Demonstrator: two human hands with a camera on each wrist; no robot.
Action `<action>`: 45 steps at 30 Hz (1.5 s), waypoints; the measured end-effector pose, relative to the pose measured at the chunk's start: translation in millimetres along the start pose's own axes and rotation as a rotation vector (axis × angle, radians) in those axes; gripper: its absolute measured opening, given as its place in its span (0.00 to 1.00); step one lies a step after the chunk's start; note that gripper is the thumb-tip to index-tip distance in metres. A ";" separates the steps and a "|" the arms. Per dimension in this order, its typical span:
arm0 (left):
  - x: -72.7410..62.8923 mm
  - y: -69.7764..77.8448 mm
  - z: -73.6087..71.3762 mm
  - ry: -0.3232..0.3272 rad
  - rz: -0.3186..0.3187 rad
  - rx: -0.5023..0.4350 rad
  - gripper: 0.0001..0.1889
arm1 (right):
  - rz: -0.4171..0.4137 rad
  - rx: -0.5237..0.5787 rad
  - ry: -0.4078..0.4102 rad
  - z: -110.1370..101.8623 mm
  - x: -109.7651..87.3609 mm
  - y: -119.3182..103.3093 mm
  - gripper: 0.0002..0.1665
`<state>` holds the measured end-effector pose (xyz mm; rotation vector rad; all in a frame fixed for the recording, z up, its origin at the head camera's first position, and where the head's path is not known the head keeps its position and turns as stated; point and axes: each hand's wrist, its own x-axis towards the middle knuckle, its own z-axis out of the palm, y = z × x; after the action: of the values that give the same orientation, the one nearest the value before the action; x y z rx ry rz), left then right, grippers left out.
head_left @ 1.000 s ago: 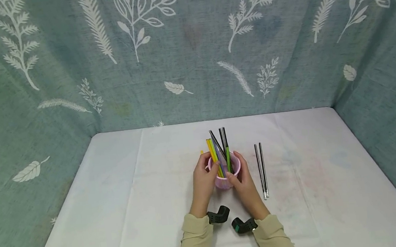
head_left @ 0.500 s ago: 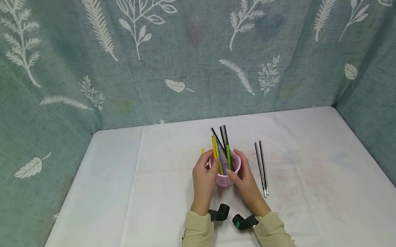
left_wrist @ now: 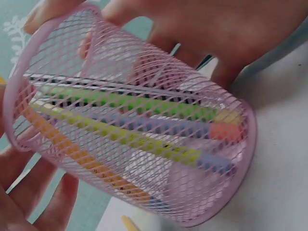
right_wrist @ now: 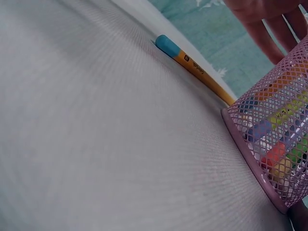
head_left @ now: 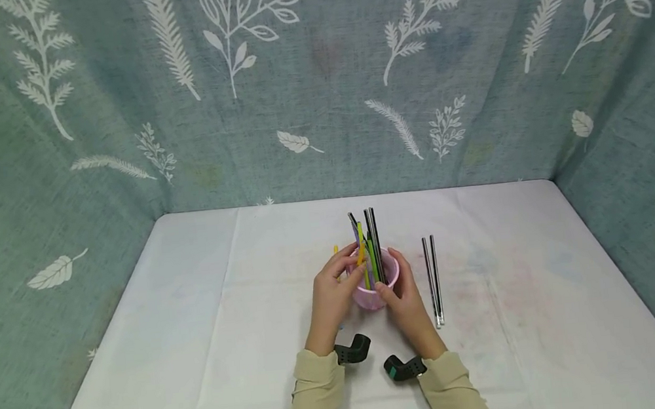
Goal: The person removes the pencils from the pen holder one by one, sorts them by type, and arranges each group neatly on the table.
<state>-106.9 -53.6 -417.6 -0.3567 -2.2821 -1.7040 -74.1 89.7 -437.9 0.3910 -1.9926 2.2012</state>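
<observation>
Orange pen (head_left: 360, 254) leaning in the cup (head_left: 370, 301), lower centre; left hand (head_left: 330, 294) nearer.
That hand pinches the pen's upper end; right hand (head_left: 406, 299), on the right, curls round the cup.

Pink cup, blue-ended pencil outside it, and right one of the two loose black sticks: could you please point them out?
Cup (head_left: 369, 300), head view: front wall below the rim.
Pencil (right_wrist: 199, 73), right wrist view: middle of its orange shaft.
Black stick (head_left: 437, 279), head view: middle of its length.
</observation>
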 end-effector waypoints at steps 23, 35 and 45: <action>-0.1 18.9 -22.0 0.096 -0.127 -0.256 0.10 | 0.066 -0.031 0.022 2.7 -3.4 -1.7 0.38; -1.5 31.0 -31.3 0.109 -0.090 -0.388 0.14 | 0.064 -0.018 0.020 0.8 -4.1 1.7 0.38; -2.6 43.3 -37.7 0.275 -0.016 -0.388 0.12 | 0.056 -0.014 0.017 2.6 -2.7 2.1 0.39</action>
<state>-86.6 -77.9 -369.6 -0.1650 -1.7657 -2.0595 -71.9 87.1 -440.5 0.3180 -2.0334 2.2141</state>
